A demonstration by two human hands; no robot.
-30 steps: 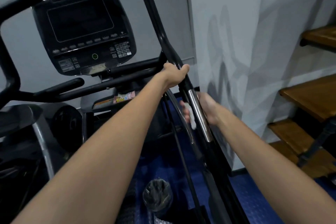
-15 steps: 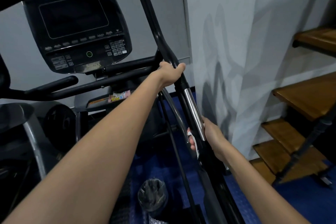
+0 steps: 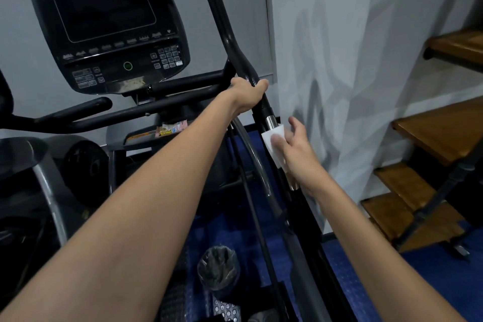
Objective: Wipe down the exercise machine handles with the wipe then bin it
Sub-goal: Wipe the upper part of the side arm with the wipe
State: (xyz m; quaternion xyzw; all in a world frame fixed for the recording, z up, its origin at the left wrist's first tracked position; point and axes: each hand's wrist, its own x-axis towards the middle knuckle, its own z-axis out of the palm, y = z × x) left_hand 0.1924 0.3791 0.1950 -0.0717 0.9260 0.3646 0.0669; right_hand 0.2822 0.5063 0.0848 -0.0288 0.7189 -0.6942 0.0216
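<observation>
Right hand has slid back up the handle since half a second ago, thumb pinning the white wipe on its silver section; left hand grips the black bar above. Console sits left.

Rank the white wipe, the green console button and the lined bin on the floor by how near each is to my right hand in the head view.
1. White wipe, held in the right hand.
2. Lined bin, below left on the floor.
3. Green console button, upper left.
</observation>
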